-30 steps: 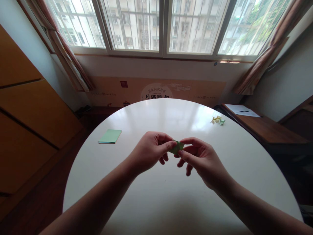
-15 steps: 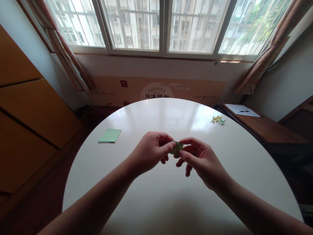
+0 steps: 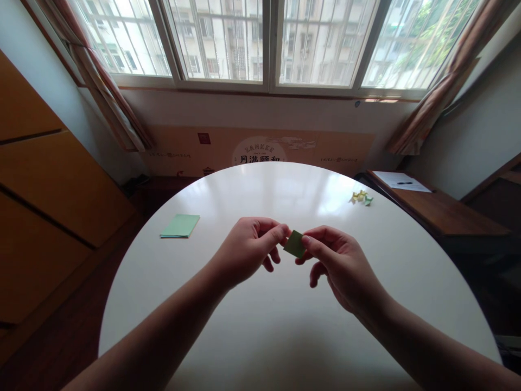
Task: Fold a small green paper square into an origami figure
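Above a white table [image 3: 260,326], the right hand [image 3: 341,260] is pinching a small green paper square [image 3: 293,244], and the left hand [image 3: 249,247] is hovering at its edge, contact being unclear. A pale-green paper stack [image 3: 180,225] is lying to the left; folded yellow and green pieces [image 3: 368,201] are resting far right.

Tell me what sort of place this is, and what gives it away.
Likely a room in a home, though a small office isn't ruled out. Signs: patterned curtains at a wide window, a wooden cabinet along one side, and a rounded white table.
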Motion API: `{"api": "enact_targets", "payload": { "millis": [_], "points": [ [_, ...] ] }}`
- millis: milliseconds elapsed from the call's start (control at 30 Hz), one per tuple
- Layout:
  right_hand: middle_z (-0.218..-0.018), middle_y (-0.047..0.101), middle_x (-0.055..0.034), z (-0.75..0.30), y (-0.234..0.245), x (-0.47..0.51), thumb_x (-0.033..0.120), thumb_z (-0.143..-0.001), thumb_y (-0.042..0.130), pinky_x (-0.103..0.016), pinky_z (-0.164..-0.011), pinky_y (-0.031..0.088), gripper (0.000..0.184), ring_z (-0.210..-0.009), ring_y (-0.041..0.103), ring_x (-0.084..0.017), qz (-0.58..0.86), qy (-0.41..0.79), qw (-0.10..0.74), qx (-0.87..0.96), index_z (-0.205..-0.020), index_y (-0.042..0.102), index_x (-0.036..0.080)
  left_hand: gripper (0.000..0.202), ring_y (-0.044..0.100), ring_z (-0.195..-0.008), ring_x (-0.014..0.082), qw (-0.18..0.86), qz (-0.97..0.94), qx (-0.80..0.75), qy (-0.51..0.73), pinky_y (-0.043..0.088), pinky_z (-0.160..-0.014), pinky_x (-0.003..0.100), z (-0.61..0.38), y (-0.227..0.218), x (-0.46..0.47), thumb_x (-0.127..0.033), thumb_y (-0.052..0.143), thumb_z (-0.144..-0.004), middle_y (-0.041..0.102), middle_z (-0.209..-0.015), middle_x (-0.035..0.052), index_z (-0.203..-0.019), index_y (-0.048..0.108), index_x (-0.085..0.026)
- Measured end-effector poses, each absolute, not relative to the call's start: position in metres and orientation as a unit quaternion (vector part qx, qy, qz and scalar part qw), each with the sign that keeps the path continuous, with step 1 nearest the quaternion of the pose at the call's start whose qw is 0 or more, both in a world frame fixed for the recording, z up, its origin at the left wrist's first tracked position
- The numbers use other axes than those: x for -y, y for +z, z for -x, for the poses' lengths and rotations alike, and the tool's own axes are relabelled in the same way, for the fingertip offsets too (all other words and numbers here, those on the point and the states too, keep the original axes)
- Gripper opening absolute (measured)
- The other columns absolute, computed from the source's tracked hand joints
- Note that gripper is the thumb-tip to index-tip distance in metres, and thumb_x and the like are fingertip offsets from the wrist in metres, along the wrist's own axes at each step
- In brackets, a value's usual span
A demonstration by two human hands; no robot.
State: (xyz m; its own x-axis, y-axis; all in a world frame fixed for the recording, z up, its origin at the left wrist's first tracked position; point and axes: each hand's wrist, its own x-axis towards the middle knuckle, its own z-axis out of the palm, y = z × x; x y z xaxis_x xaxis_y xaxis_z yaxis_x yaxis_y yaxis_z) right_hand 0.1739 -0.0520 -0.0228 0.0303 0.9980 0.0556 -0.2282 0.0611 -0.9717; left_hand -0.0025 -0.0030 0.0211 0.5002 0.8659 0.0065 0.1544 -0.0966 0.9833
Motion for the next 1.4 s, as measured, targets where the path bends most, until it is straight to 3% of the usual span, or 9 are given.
{"api": "enact_targets", "payload": {
  "millis": [167, 633, 900, 1167, 1400],
  "points": [
    [-0.072, 0.069, -0.0038, -0.174, -0.021, 0.052, 0.039, -0.080, 0.078, -0.020, -0.037, 0.050, 0.022, -0.067, 0.069, -0.020, 0.426, 0.530, 0.580, 0.448, -0.084, 0.071, 0.018, 0.020, 0.060, -0.055, 0.0118, 0.536, -0.683, -0.379, 0.320, 0.050, -0.043, 0.018, 0.000, 0.017, 0.009, -0.030, 0.068, -0.084, 0.067, -0.065, 0.0030, -0.088, 0.074, -0.011],
    [-0.075, 0.070, -0.0042, -0.172, -0.023, 0.052, 0.036, -0.081, 0.077, -0.020, -0.037, 0.052, 0.020, -0.070, 0.070, -0.022, 0.414, 0.541, 0.578, 0.449, -0.092, 0.074, 0.019, 0.017, 0.054, -0.047, 0.0095, 0.533, -0.666, -0.397, 0.340, 0.045, -0.039, 0.017, -0.006, 0.014, 0.009, -0.027, 0.067, -0.082, 0.064, -0.058, 0.0011, -0.075, 0.071, -0.012],
    [-0.070, 0.066, -0.0003, -0.170, -0.024, 0.051, 0.031, -0.080, 0.075, -0.020, -0.036, 0.051, 0.014, -0.064, 0.067, -0.019, 0.421, 0.548, 0.576, 0.437, -0.080, 0.067, 0.019, 0.019, 0.055, -0.052, 0.0106, 0.441, -0.719, -0.405, 0.354, 0.043, -0.044, 0.018, -0.009, 0.008, 0.012, -0.026, 0.064, -0.082, 0.062, -0.057, -0.0001, -0.068, 0.066, -0.014],
    [-0.060, 0.060, 0.0022, -0.168, -0.025, 0.050, 0.018, -0.074, 0.063, -0.018, -0.033, 0.046, 0.008, -0.057, 0.062, -0.016, 0.441, 0.548, 0.562, 0.436, -0.069, 0.058, 0.019, 0.016, 0.055, -0.052, 0.0107, 0.471, -0.714, -0.391, 0.341, 0.041, -0.044, 0.018, -0.013, 0.003, 0.015, -0.022, 0.061, -0.082, 0.064, -0.058, -0.0002, -0.067, 0.061, -0.016],
    [-0.061, 0.061, 0.0034, -0.169, -0.026, 0.051, 0.019, -0.077, 0.059, -0.017, -0.033, 0.043, 0.010, -0.056, 0.061, -0.016, 0.430, 0.559, 0.563, 0.431, -0.069, 0.053, 0.021, 0.017, 0.050, -0.050, 0.0086, 0.467, -0.720, -0.386, 0.339, 0.038, -0.045, 0.018, -0.013, 0.001, 0.015, -0.023, 0.062, -0.083, 0.062, -0.058, -0.0011, -0.068, 0.062, -0.015]
  ]
}}
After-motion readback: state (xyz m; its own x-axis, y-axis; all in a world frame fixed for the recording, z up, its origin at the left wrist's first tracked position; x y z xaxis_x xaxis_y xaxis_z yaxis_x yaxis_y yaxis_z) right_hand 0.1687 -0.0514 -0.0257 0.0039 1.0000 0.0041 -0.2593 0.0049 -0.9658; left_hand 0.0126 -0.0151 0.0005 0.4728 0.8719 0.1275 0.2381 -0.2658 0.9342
